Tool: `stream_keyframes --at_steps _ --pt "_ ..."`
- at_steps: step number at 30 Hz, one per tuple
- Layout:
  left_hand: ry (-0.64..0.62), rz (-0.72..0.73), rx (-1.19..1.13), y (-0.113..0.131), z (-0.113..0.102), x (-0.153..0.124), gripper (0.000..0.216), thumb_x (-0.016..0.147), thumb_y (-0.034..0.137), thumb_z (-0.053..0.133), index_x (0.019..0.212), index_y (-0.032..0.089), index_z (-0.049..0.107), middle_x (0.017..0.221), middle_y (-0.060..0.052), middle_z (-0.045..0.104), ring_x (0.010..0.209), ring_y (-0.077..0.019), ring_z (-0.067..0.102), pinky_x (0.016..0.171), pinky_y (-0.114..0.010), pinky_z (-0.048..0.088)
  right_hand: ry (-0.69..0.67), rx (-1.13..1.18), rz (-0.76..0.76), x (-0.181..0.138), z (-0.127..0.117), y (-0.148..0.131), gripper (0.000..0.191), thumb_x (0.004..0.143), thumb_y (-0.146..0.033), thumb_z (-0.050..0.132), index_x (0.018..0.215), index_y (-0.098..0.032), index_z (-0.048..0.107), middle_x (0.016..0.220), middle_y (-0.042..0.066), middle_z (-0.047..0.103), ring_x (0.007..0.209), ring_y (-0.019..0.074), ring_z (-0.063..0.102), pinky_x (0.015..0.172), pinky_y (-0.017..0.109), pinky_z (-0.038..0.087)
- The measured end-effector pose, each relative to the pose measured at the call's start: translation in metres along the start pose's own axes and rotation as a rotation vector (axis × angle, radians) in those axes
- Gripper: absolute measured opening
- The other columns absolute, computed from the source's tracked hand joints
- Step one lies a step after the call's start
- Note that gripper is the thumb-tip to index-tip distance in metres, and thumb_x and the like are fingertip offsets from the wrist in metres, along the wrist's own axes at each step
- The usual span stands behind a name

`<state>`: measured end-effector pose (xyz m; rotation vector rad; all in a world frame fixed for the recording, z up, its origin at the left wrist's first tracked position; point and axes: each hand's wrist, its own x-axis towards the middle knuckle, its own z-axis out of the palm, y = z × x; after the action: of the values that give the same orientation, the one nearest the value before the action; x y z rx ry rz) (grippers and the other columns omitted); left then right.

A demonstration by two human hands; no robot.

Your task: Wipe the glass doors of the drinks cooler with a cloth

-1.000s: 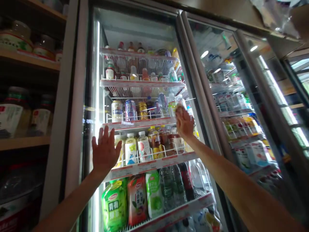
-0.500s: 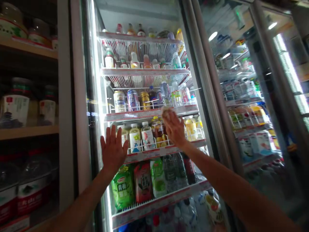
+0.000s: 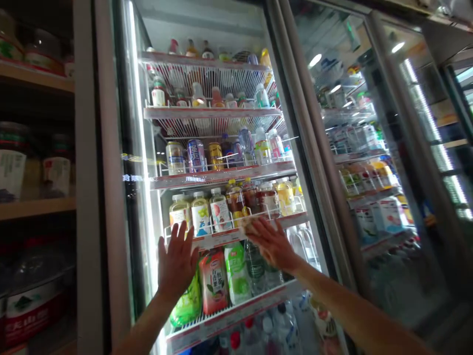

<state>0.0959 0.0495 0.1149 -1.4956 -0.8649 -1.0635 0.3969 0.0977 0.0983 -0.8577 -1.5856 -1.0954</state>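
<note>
I stand before a lit drinks fridge with a glass door (image 3: 218, 29). My left hand (image 3: 177, 264) lies flat on the glass, fingers spread, in front of a green bottle (image 3: 188, 308) on a lower shelf. My right hand (image 3: 271, 242) presses a small pale cloth (image 3: 247, 225) against the glass at the height of the price rail below the juice bottles (image 3: 201, 214). Its fingers lie over the cloth. A red-labelled bottle (image 3: 212, 281) and a light green one (image 3: 237, 276) stand between my two hands, behind the glass.
Cans (image 3: 195, 154) and small bottles fill the upper wire shelves. To the right stand further glass-door fridges (image 3: 354, 148) with cartons and drinks. On the left, wooden shelves (image 3: 37, 207) carry jars and tubs. The door frame (image 3: 105, 172) runs down beside my left arm.
My right hand with the cloth has slid down and left across the glass, from the can shelf to the juice shelf rail. My left hand has moved lower. The view has shifted slightly.
</note>
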Motion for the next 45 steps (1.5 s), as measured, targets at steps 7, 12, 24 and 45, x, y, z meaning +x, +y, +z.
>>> stream_keyframes --at_steps 7,12,24,45 --pt "-0.013 0.002 -0.015 0.018 -0.003 -0.019 0.066 0.089 0.021 0.041 0.145 0.024 0.007 0.149 -0.011 0.025 0.141 -0.0216 0.011 0.113 -0.050 0.009 0.064 -0.038 0.193 -0.014 -0.011 0.017 0.048 0.085 -0.019 0.040 0.132 -0.026 0.047 0.147 0.009 0.035 0.137 0.0249 0.029 0.105 0.048 0.028" --pt "-0.017 -0.055 -0.054 0.028 -0.001 -0.027 0.066 0.089 0.024 0.042 0.145 0.025 0.008 0.151 -0.010 0.021 0.141 -0.0234 0.011 0.113 -0.051 0.010 0.057 -0.063 0.183 -0.026 -0.020 0.043 0.047 0.084 -0.018 0.039 0.129 -0.026 0.051 0.140 0.008 0.046 0.132 0.0238 0.037 0.105 0.048 0.030" --pt "-0.050 -0.088 -0.046 0.046 0.005 -0.053 0.070 0.087 0.025 0.045 0.145 0.027 0.005 0.152 -0.009 0.016 0.140 -0.0263 0.011 0.112 -0.054 0.013 0.103 -0.071 0.346 -0.051 -0.021 0.019 0.052 0.086 -0.017 0.037 0.136 -0.027 0.042 0.147 0.010 0.035 0.134 0.0275 0.034 0.102 0.052 0.032" --pt "-0.086 -0.042 -0.049 0.067 0.001 -0.082 0.073 0.083 0.018 0.050 0.145 0.026 0.013 0.153 -0.005 0.009 0.141 -0.0267 0.007 0.115 -0.050 0.007 0.054 0.009 0.162 -0.057 -0.015 -0.026 0.056 0.085 -0.014 0.037 0.138 -0.031 0.038 0.148 0.005 0.033 0.137 0.0246 0.029 0.105 0.050 0.028"
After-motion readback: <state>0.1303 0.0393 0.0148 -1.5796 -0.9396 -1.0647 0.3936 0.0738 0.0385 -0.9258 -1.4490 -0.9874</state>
